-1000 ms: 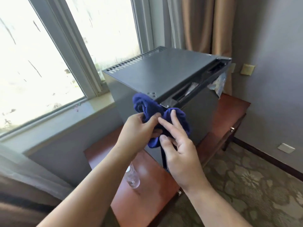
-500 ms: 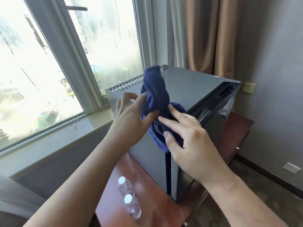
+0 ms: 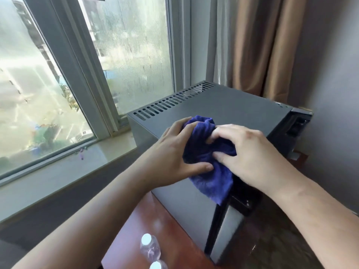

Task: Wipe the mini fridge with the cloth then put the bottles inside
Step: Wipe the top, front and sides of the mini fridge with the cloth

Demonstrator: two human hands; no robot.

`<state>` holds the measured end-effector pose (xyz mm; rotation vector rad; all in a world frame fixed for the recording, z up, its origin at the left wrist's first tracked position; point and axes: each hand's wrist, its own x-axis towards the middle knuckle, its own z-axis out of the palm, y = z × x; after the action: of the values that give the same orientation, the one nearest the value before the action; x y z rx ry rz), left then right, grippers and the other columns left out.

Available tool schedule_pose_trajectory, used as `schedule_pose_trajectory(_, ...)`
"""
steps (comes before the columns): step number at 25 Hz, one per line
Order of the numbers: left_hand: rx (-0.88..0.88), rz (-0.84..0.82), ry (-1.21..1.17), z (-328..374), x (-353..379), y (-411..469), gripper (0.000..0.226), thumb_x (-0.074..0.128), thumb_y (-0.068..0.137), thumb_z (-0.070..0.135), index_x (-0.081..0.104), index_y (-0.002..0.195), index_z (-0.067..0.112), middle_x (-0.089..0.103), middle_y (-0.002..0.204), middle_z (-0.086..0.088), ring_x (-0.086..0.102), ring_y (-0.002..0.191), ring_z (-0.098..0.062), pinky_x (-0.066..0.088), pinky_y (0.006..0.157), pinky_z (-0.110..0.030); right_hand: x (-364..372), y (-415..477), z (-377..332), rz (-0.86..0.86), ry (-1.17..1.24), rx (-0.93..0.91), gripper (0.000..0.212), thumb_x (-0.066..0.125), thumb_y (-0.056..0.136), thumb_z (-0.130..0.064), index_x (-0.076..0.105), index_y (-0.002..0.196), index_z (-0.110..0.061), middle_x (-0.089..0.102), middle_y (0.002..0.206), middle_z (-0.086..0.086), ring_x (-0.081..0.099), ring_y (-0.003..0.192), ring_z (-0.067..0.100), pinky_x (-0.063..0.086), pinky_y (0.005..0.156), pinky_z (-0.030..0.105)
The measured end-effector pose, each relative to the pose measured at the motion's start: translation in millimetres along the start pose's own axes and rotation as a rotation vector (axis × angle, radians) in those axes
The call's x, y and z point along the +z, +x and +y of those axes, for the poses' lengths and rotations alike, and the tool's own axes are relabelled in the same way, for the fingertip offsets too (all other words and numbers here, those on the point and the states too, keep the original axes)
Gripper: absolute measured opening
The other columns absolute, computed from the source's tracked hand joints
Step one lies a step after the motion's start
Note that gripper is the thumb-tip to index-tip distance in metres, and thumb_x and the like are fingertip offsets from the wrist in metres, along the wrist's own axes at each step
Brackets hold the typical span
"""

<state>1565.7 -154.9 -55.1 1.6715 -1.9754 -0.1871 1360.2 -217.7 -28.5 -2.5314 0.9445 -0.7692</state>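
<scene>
The left hand (image 3: pixel 174 152) grips the cloth (image 3: pixel 211 179) and the right hand (image 3: pixel 250 152) digs curled fingers into it atop the mini fridge (image 3: pixel 229 105), probably bunching a wiping pad.

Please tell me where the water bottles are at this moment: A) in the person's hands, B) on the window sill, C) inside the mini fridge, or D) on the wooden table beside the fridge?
D: the white-capped bottles stand on the reddish wooden table next to the mini fridge, while the left hand and right hand hold the blue cloth.
</scene>
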Motion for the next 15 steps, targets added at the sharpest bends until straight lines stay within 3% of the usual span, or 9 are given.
schedule_pose_trajectory(4, -0.070, 0.068, -0.022, -48.5, -22.0, 18.8, 0.077, 0.074, 0.084, 0.053, 0.042, 0.151, 0.031, 0.038, 0.155, 0.008, 0.042, 0.141, -0.010, 0.037, 0.118, -0.032, 28.6, 64.3, -15.1, -0.055, -0.014, 0.023, 0.022, 0.076, 0.079, -0.015, 0.071, 0.095, -0.029, 0.072, 0.095, -0.015, 0.061, 0.092, 0.003, 0.039, 0.083, 0.001)
schedule_pose_trajectory(5, -0.097, 0.081, -0.032, -64.0, -29.3, 22.4, 0.075, 0.074, 0.084, 0.049, 0.043, 0.150, 0.030, 0.041, 0.152, 0.007, 0.045, 0.138, -0.009, 0.038, 0.117, -0.032, 40.8, 84.0, -19.7, -0.064, -0.023, 0.020, 0.019, 0.074, 0.079, -0.015, 0.071, 0.093, -0.028, 0.072, 0.094, -0.013, 0.063, 0.091, 0.007, 0.044, 0.084, 0.007)
schedule_pose_trajectory(7, -0.163, 0.113, -0.053, -92.6, -43.6, 29.1, 0.073, 0.076, 0.084, 0.040, 0.046, 0.149, 0.030, 0.047, 0.145, 0.006, 0.050, 0.131, -0.010, 0.040, 0.113, -0.031, 65.6, 120.5, -31.4, -0.064, -0.048, 0.020, 0.014, 0.070, 0.078, -0.016, 0.068, 0.089, -0.026, 0.073, 0.092, -0.007, 0.065, 0.091, 0.019, 0.054, 0.086, 0.033)
schedule_pose_trajectory(8, -0.200, 0.123, -0.057, -106.8, -51.3, 33.6, 0.071, 0.076, 0.084, 0.036, 0.047, 0.148, 0.030, 0.049, 0.142, 0.006, 0.053, 0.127, -0.011, 0.042, 0.110, -0.030, 77.0, 137.1, -38.2, -0.067, -0.060, 0.022, 0.013, 0.068, 0.079, -0.016, 0.068, 0.089, -0.025, 0.072, 0.093, -0.005, 0.065, 0.092, 0.023, 0.055, 0.086, 0.038)
schedule_pose_trajectory(12, -0.300, 0.123, -0.066, -139.3, -69.9, 46.1, 0.065, 0.074, 0.084, 0.037, 0.050, 0.143, 0.033, 0.055, 0.134, 0.004, 0.058, 0.118, -0.019, 0.047, 0.104, -0.038, 103.3, 171.2, -58.1, -0.088, -0.143, 0.044, 0.015, 0.059, 0.089, -0.015, 0.068, 0.095, -0.025, 0.071, 0.102, 0.004, 0.064, 0.098, 0.030, 0.054, 0.088, 0.038)
schedule_pose_trajectory(15, -0.249, 0.089, -0.030, -129.8, -67.4, 41.2, 0.066, 0.072, 0.081, 0.041, 0.050, 0.143, 0.038, 0.056, 0.134, 0.007, 0.059, 0.116, -0.018, 0.048, 0.102, -0.038, 95.8, 154.4, -49.5, -0.071, -0.107, 0.036, 0.013, 0.063, 0.088, -0.019, 0.069, 0.096, -0.026, 0.073, 0.103, 0.002, 0.065, 0.100, 0.028, 0.054, 0.090, 0.038)
